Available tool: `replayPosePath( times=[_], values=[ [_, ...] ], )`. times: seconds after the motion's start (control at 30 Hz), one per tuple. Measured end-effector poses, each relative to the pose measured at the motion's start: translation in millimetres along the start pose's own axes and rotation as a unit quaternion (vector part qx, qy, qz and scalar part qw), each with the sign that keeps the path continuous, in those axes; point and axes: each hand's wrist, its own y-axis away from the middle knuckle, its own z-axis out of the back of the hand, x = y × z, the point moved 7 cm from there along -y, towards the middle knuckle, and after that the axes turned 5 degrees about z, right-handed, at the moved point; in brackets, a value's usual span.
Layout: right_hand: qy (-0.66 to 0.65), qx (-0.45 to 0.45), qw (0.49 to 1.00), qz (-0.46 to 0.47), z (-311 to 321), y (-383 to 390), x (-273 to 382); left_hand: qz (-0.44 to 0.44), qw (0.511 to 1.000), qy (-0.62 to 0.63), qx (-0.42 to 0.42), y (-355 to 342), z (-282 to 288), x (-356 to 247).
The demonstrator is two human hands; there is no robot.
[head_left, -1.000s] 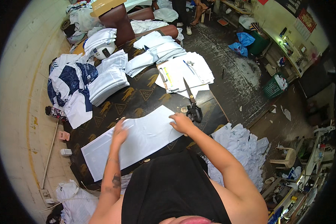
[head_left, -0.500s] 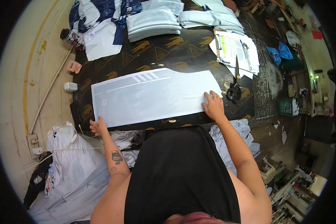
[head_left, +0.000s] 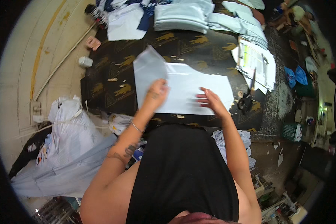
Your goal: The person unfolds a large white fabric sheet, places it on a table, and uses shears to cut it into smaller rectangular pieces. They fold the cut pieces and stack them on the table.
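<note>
At the centre of the frame, the long pale grey cut piece of fabric [head_left: 183, 87], flat half a second ago, now has its left end folded over by the left hand [head_left: 156, 93], which grips it; the right hand [head_left: 209, 100] presses flat, fingers spread, on the black gold-printed table [head_left: 108, 86].

Lighting: even, moderately bright, overhead; soft shadows only. Pale fabric piece [head_left: 183, 87] on the dark table [head_left: 100, 89] reads near-white, slightly overexposed. Right side of the scene dim. Strong fisheye bending and black vignette at the rim. Mild motion blur on both hands.
</note>
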Motion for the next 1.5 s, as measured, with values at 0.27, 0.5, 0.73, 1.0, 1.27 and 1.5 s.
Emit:
replayPosePath(
  times=[0.27,0.5,0.73,1.0,1.27,1.5],
  values=[
    [0.481,-0.245,0.841,0.032,138.9,50.2,34.0,0.178,0.982,0.045,0.035,29.5,-60.0,17.6],
    [0.561,-0.269,0.746,0.238,183.3,15.7,207.5,0.288,0.956,-0.021,0.057,61.4,-114.2,123.3],
    [0.183,-0.352,0.713,0.578,321.5,169.6,374.1,0.267,0.962,0.048,0.007,68.5,-93.5,117.8],
    [0.431,0.126,0.835,0.317,30.9,-101.4,110.0,0.175,0.984,-0.043,-0.013,47.9,-98.0,58.2],
    [0.668,0.086,0.578,0.46,-52.3,-165.5,184.3,-0.004,0.997,-0.024,-0.068,-8.3,-29.7,-128.8],
    [0.469,-0.012,0.646,0.602,54.9,-91.8,353.8,-0.109,0.992,-0.068,0.012,-49.1,93.4,-220.4]
  ],
)
